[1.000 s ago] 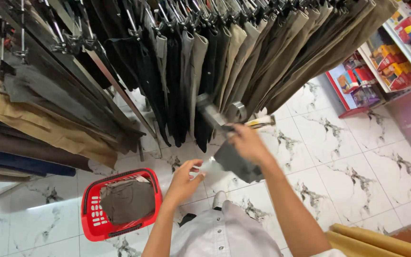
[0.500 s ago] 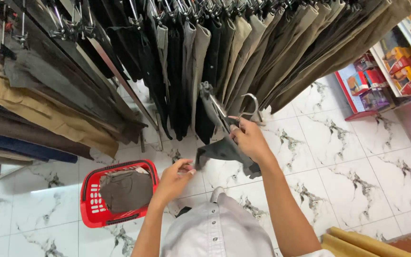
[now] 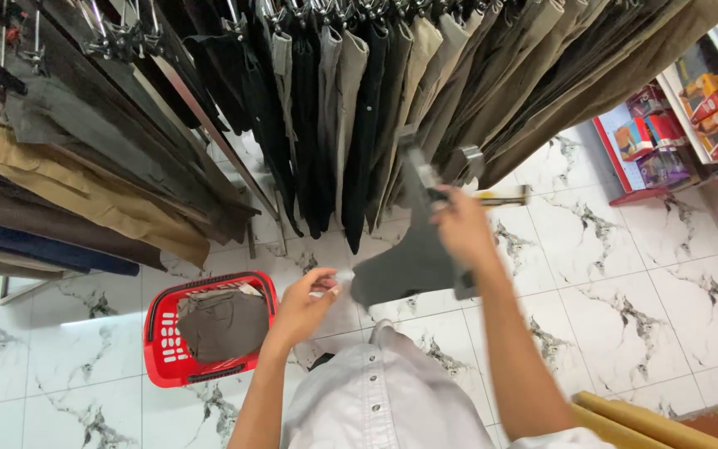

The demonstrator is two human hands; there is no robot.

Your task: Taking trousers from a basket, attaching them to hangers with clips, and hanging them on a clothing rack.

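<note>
A white marble-patterned tile floor [image 3: 625, 283] with grey veining is seen from above and fills the lower part of the view. Across the top, a long clothes rail [image 3: 209, 116] is hung with a dense row of trousers [image 3: 359, 108] in black, grey, olive and khaki, each clipped to a metal hanger. At the left edge, stacked folded trousers [image 3: 51, 183] in tan, brown and navy are shown. At the upper right, a red shelving unit [image 3: 666, 141] is filled with small coloured boxes. A red plastic shopping basket [image 3: 164, 333] is set on the floor at lower left, and brown folded garments [image 3: 222, 324] are held in it. A pale grey buttoned shirt [image 3: 384, 399], worn by the person, is seen at the bottom centre.

A pair of dark grey trousers [image 3: 409, 258] on a clip hanger [image 3: 475, 195] is held up just in front of the rail, apart from the hanging row and above the floor beside the basket. The hanger end is gripped by the right hand [image 3: 463, 224], closed firmly around it. The lower hem of the same trousers is pinched by the left hand [image 3: 305, 303], its fingers curled onto the cloth edge. Motion blur is present on the hanger, so its clips cannot be told in detail.
</note>
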